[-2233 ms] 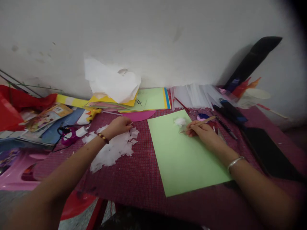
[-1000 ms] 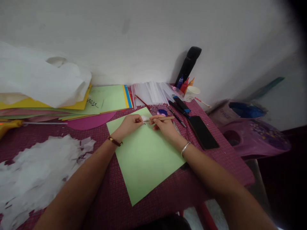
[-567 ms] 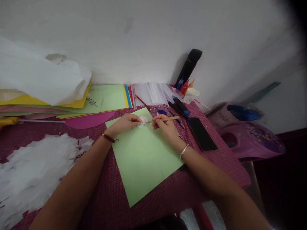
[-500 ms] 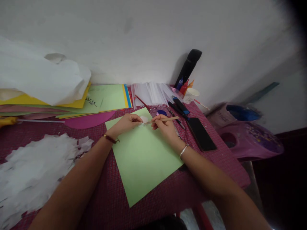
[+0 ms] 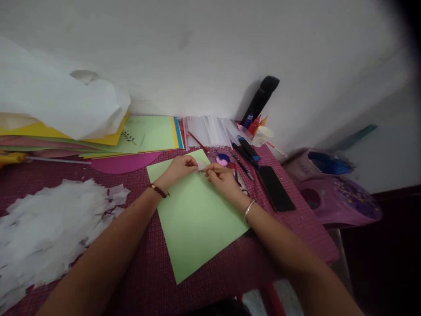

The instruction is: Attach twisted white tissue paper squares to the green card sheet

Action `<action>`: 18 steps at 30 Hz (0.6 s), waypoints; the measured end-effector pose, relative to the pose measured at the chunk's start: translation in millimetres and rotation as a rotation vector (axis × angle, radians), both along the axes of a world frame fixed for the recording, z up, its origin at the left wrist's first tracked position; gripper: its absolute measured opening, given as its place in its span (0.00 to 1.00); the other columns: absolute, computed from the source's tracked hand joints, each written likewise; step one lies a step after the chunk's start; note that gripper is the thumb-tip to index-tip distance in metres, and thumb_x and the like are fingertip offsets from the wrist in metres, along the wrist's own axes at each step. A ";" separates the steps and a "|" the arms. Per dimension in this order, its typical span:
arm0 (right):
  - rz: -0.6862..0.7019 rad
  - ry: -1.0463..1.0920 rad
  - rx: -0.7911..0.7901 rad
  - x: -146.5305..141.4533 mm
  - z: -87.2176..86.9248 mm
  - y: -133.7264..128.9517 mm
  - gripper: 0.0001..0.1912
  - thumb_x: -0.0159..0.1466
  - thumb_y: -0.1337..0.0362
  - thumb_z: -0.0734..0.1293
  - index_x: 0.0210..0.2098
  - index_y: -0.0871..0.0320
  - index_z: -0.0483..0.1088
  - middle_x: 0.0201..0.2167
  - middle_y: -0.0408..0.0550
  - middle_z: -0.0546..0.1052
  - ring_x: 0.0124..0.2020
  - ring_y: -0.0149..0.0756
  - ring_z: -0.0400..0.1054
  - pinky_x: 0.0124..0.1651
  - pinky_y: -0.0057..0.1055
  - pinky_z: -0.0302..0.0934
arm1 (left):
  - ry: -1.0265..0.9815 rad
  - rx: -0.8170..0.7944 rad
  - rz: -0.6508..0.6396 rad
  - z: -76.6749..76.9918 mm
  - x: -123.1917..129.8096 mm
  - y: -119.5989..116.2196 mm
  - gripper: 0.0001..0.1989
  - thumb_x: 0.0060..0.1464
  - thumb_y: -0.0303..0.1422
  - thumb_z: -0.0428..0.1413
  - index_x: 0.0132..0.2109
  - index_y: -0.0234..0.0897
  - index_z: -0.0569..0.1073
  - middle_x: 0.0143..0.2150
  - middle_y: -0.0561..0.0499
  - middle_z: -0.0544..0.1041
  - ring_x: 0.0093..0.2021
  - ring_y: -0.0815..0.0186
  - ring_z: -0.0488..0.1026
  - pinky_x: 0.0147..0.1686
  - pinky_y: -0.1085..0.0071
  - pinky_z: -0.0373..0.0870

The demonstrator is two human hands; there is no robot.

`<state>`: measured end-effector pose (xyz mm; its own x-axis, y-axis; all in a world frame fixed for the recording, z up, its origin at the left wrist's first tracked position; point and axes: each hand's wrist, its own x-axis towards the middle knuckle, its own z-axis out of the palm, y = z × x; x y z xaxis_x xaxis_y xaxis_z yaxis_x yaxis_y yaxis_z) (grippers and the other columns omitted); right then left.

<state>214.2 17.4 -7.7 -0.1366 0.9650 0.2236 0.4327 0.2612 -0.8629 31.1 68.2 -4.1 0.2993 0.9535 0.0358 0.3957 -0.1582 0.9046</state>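
One row of faint capitals, too soft to read with certainty but apparently SPACE, marks a pink plastic chair (image 5: 301, 164) to the right of the light green paper sheet (image 5: 200, 232). Beyond the sheet's far-left corner, a pale green paper (image 5: 156, 131) bears a dark leafy sprig drawing (image 5: 129, 138).

Near the sheet's far end sits a small white paper cluster (image 5: 200, 166), between the two hands: just off the fingertips of the left hand (image 5: 177, 171), or touching them, and at the tip of a thin wooden stick (image 5: 230, 170). The right hand (image 5: 223, 181) grasps that stick pencil-fashion, tip pointing leftward. Thumb and fingers of the left hand are drawn together in a pinch; whether they grip a scrap is too small to tell.

Both forearms reach inward over the sheet from its near side, wrists low, a beaded bracelet (image 5: 158, 190) on the left and a silver bangle (image 5: 249, 210) on the right. To the sheet's left, torn white paper scraps (image 5: 55, 228) lie heaped on the checked maroon surface (image 5: 148, 267). To its right lies a black phone-like slab (image 5: 275, 188); beyond its far-right side stand small paint bottles (image 5: 254, 126) and a pale cup (image 5: 264, 132).
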 end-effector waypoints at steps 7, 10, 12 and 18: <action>0.204 -0.543 0.247 -2.9 3.8 -11.4 0.12 0.65 0.72 0.57 0.41 0.57 0.71 0.39 0.51 0.75 0.39 0.38 0.68 0.42 0.33 0.60 | -0.444 -0.122 0.312 -11.3 -4.1 5.3 0.09 0.49 0.37 0.56 0.31 0.34 0.69 0.26 0.55 0.69 0.24 0.73 0.66 0.27 0.74 0.64; 0.261 -0.824 0.313 -8.8 7.1 -18.1 0.10 0.64 0.72 0.59 0.41 0.60 0.70 0.39 0.55 0.74 0.38 0.41 0.66 0.40 0.35 0.58 | -0.399 -0.102 0.308 -11.1 -4.3 4.4 0.08 0.48 0.35 0.57 0.30 0.34 0.69 0.25 0.55 0.69 0.23 0.73 0.66 0.26 0.75 0.64; 0.271 -0.831 0.319 -10.1 7.2 -19.8 0.09 0.62 0.72 0.61 0.40 0.60 0.70 0.39 0.55 0.74 0.38 0.42 0.66 0.40 0.35 0.58 | -0.331 -0.069 0.297 -8.3 -4.4 2.8 0.07 0.48 0.33 0.56 0.28 0.34 0.69 0.22 0.55 0.68 0.22 0.73 0.65 0.25 0.75 0.62; -0.061 0.217 0.020 3.4 3.8 -6.7 0.07 0.62 0.65 0.58 0.33 0.55 0.68 0.28 0.44 0.73 0.28 0.32 0.67 0.34 0.30 0.63 | -0.307 -0.064 0.263 -7.0 -2.2 0.4 0.05 0.48 0.31 0.56 0.27 0.34 0.69 0.19 0.56 0.68 0.21 0.73 0.65 0.24 0.76 0.61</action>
<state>217.7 10.7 -3.9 -0.0250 0.9651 0.2608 0.2527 0.2585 -0.9324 28.9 68.5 -11.0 0.0291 0.9993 0.0239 0.1248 -0.0274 0.9918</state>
